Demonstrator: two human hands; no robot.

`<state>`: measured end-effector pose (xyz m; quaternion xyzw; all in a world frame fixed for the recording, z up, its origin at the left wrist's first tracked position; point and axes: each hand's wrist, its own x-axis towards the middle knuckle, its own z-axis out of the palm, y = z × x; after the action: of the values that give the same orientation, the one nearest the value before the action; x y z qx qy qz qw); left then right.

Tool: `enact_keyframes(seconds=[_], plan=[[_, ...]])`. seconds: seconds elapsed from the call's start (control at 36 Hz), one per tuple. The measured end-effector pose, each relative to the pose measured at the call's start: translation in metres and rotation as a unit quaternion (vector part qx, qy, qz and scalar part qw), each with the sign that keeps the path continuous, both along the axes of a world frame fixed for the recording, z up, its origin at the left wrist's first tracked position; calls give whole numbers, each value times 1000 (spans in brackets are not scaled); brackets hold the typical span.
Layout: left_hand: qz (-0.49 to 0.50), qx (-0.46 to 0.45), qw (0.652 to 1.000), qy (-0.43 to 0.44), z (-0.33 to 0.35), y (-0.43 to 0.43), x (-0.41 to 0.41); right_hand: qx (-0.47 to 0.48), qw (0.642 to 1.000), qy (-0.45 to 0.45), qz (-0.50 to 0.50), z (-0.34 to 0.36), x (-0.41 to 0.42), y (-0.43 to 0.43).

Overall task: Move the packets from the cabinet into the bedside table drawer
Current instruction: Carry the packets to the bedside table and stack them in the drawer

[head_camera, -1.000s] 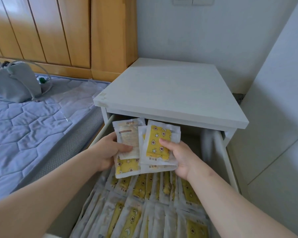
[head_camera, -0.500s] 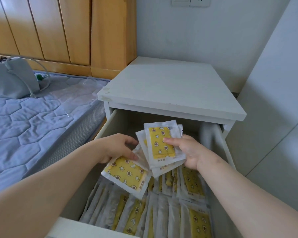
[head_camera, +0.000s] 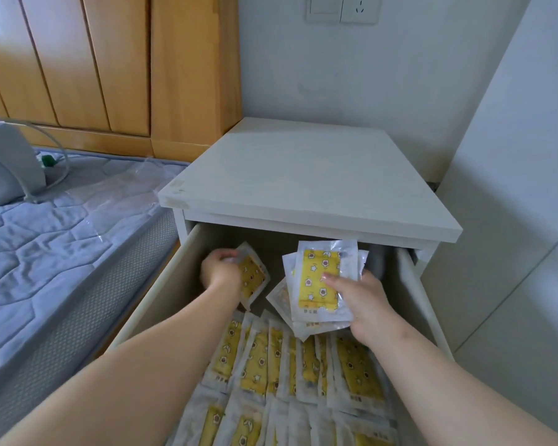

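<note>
The white bedside table has its drawer pulled out. Rows of clear packets with yellow star-print inserts stand on edge in the drawer's near part. My left hand grips a single packet deep in the drawer's back left, tilted on edge. My right hand holds a small stack of packets upright over the drawer's middle, thumb pressed on the front one.
A bed with a quilted blue-grey mattress lies to the left, with a grey bag and clear plastic on it. A wooden headboard is behind. A white cabinet panel stands right of the table.
My left hand has carried one packet away from the stack, down and back into the drawer's rear left. My right hand keeps the stack in about the same place.
</note>
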<state>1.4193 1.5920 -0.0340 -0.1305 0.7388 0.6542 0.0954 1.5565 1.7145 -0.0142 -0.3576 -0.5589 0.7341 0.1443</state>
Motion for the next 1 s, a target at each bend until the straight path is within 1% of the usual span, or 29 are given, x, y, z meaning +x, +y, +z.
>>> enact_keyframes(seconds=[0.11,0.17,0.19,0.22,0.25,0.28,0.31,0.36,0.39,0.42,0.44,0.47,0.5,0.53,0.56,0.64,0.72,0.81,0.86,0.89,0.92,0.94,0.97,1.0], plan=[[51,61,997,-16,-23,9,-17,4,1000,-1,10,-6,-3,0],[59,57,997,-4,-31,13,-21,4,1000,0,17,-9,-4,0],[53,41,998,9,-34,16,-23,5,1000,-1,20,-9,-4,0],[40,1,999,34,-37,17,-24,5,1000,-1,22,-10,-5,1],[6,-65,995,70,-40,17,-25,6,1000,-1,24,-9,-5,1],[-40,-138,983,116,-44,15,-25,5,1000,1,23,-9,-5,1],[-95,-217,957,169,-49,13,-26,3,1000,3,19,-8,-4,2],[-195,-328,898,219,-54,7,-27,-5,1000,8,10,-7,-2,4],[-253,-398,849,238,-56,4,-26,-11,1000,10,5,-6,-2,6],[-299,-466,793,254,-56,1,-24,-16,1000,11,0,-5,-1,6],[-349,-519,727,284,-58,-2,-26,-20,1000,12,-4,-4,-1,7],[-404,-550,671,291,-57,-5,-28,-23,1000,13,-7,-4,-2,7],[-451,-565,632,277,-56,-7,-30,-24,1000,13,-9,-4,-2,8],[-491,-572,604,258,-55,-9,-31,-24,1000,13,-9,-4,-2,7],[-516,-572,591,239,-54,-11,-32,-23,1000,13,-9,-4,-3,7],[-528,-593,571,208,-47,-10,-33,-18,1000,9,-5,-6,-3,7],[-527,-606,564,191,-43,-10,-33,-14,1000,7,-4,-8,-3,6],[-537,-616,549,174,-41,-13,-28,-17,1000,10,1,-8,-3,5],[-531,-631,535,179,-38,-14,-23,-26,1000,17,4,-7,-4,5],[-515,-630,550,190,-33,-13,-20,-32,999,23,5,-8,-5,4],[-487,-607,595,203,-27,-12,-18,-40,999,30,6,-8,-5,4],[-448,-556,671,201,-19,-11,-14,-47,998,38,5,-8,-6,4],[-408,-478,755,187,-9,-8,-9,-54,997,46,2,-8,-7,4],[-377,-392,825,152,-1,-4,-4,-62,997,53,-2,-9,-8,4]])
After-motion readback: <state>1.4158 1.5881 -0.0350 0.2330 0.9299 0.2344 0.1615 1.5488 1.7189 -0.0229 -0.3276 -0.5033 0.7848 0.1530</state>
